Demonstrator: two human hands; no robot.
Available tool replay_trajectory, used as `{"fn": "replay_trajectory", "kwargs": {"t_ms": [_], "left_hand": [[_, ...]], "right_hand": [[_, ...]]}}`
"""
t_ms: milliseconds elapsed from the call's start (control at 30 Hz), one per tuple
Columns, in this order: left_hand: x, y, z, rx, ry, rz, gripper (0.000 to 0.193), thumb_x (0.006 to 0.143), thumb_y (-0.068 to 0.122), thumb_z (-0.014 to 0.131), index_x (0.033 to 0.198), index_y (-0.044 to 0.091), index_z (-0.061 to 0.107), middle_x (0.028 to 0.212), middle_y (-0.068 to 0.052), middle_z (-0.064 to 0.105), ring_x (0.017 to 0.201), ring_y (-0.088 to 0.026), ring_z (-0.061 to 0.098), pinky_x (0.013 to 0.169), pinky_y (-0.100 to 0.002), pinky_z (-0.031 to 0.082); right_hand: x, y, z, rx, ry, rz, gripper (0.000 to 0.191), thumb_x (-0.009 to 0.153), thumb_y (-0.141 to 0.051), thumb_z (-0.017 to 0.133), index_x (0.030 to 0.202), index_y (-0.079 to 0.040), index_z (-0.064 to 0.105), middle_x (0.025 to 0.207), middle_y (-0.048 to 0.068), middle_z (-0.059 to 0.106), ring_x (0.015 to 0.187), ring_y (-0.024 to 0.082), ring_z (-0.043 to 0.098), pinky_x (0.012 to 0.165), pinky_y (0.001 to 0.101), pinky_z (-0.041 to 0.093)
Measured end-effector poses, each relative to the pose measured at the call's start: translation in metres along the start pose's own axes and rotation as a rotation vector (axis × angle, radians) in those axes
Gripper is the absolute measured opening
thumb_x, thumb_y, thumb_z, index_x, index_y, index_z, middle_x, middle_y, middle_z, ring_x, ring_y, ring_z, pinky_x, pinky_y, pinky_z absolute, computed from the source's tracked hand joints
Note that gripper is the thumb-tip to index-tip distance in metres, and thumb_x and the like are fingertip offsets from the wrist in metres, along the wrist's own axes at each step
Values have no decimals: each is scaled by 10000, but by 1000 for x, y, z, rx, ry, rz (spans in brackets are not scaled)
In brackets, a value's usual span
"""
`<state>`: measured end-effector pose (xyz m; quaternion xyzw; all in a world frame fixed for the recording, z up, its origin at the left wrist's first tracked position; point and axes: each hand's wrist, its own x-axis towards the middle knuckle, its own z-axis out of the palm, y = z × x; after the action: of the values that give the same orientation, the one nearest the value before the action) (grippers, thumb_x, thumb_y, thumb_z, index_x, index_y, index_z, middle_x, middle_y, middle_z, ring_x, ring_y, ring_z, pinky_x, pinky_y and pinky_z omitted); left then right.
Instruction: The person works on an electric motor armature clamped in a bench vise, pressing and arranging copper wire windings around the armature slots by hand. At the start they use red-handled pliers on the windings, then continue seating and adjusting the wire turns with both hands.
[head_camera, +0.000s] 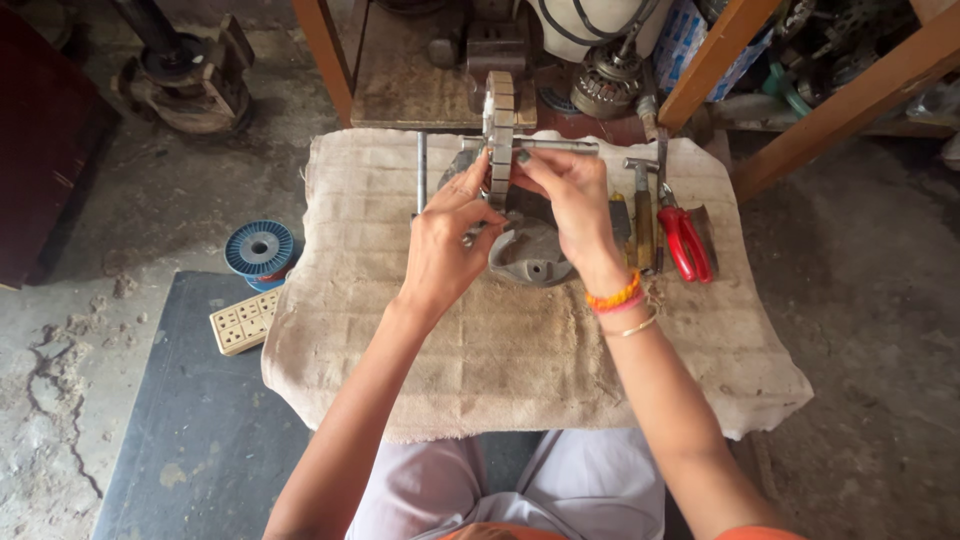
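A laminated metal rotor disc (499, 118) on a steel shaft (558, 146) stands on edge above a beige towel (500, 350). My left hand (443, 245) grips the disc's lower left side. My right hand (567, 200) holds its right side, fingertips against the shaft. Just below the hands lies a grey cast metal motor cover (530, 256), partly hidden by them.
A small hammer (642, 205) and red-handled pliers (682, 240) lie right of my right hand. A thin steel rod (421, 170) lies at the left. On the floor sit a blue wire spool (259, 249) and a cream switch board (240, 321). Wooden frame legs (840, 100) and motor parts (605, 85) stand behind.
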<state>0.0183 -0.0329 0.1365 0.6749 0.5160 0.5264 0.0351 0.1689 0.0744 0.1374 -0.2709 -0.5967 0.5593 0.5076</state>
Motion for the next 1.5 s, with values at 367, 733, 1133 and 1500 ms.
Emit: {"fn": "replay_trajectory", "kwargs": {"t_ms": [367, 733, 1133, 1500], "left_hand": [[-2, -3, 1, -3, 23, 40, 133, 732, -47, 806, 839, 8, 748, 1475, -211, 562, 1372, -371, 555, 1133, -429, 473], [-30, 39, -3, -155, 196, -110, 146, 841, -55, 777, 958, 31, 757, 1170, -92, 770, 1041, -230, 776, 874, -310, 621], [3, -10, -16, -832, 130, -224, 122, 1075, -6, 492, 960, 35, 500, 1077, -268, 753, 1000, -281, 799, 792, -362, 705], [10, -54, -13, -1039, 185, -407, 126, 1097, 106, 518, 1021, 52, 434, 1081, -237, 721, 976, -292, 780, 815, -356, 678]], "right_hand": [[-34, -7, 17, -475, 95, -183, 392, 909, -7, 485, 1218, 51, 719, 1276, 148, 707, 988, 221, 698, 833, 308, 561], [-70, -29, 8, -679, -23, -538, 503, 864, 144, 617, 1303, -85, 701, 1223, 122, 664, 1086, 224, 687, 907, 346, 577], [-22, -48, -18, -731, -242, -659, 190, 900, 41, 740, 1071, -42, 754, 1113, 93, 687, 1006, 236, 687, 871, 336, 565], [-22, -40, -13, -775, -158, -661, 126, 947, 12, 710, 1066, -17, 736, 1069, 101, 700, 991, 229, 707, 866, 332, 561]]}}
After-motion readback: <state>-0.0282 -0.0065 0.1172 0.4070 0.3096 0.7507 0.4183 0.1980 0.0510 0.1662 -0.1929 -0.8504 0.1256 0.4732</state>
